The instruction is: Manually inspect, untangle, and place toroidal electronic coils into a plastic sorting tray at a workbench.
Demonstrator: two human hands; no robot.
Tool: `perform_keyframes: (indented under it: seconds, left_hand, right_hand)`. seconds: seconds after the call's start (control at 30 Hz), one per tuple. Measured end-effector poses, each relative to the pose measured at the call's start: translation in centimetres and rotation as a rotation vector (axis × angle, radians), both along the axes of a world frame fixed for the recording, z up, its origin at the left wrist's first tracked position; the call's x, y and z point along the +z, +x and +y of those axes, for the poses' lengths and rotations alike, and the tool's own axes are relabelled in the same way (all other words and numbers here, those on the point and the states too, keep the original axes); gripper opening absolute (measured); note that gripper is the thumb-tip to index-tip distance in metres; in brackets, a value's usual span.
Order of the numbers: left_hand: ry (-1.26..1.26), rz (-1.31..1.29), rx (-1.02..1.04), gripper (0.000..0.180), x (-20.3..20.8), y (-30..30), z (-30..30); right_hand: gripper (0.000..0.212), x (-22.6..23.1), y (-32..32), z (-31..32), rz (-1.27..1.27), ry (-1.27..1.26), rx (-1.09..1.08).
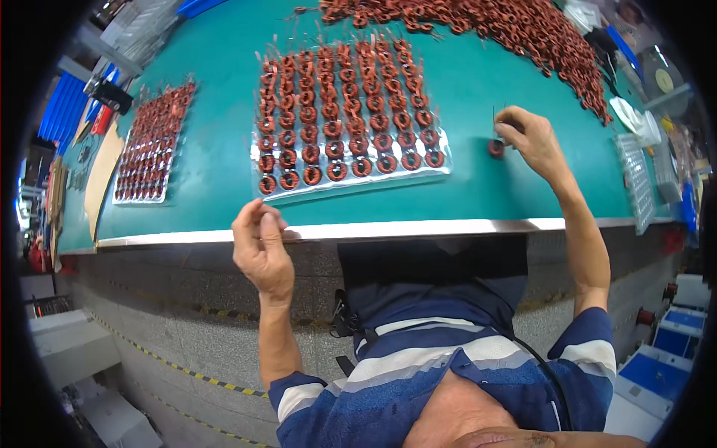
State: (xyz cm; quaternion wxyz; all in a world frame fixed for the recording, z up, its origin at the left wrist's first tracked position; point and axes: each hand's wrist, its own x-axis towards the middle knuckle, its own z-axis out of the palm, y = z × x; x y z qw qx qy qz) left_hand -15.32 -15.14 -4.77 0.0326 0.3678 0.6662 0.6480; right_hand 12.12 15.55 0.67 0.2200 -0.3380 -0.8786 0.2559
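Observation:
My right hand point(532, 140) is over the right part of the green table. Its fingers pinch a small copper-wound ring coil point(495, 148), whose thin wire lead sticks up beside the fingertips. My left hand point(263, 246) hovers at the table's front edge, by the near left corner of a clear plastic tray point(358, 185). Its fingers are loosely bent and apart, and nothing shows between them. Rows of the same coils point(337, 171) fill the tray, many with leads pointing upward.
A second clear tray of coils point(149, 160) lies at the left. A large heap of loose coils point(515, 37) spreads across the far right of the green table point(216, 112). An unfilled clear tray point(635, 179) and a white cloth-like item point(635, 123) lie at the right edge.

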Motion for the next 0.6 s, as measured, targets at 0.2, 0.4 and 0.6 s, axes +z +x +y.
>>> perform_keyframes:
  seconds: [0.2,0.4,0.6]
  left_hand:
    - [-0.1,-0.133,0.061,0.028,1.1,-6.9,0.7]
    - [-0.21,-0.416,-0.134,0.043,1.9,-13.2,4.9]
    - [-0.31,-0.554,-0.26,0.046,2.6,-13.3,8.6]
  right_hand:
    - [0.025,1.5,-2.0,-1.7,0.155,0.046,-0.053]
    - [0.039,0.0,-8.8,0.4,0.192,-0.686,0.069]
    - [0.042,-1.3,-10.3,3.4,0.147,-0.861,-0.103]
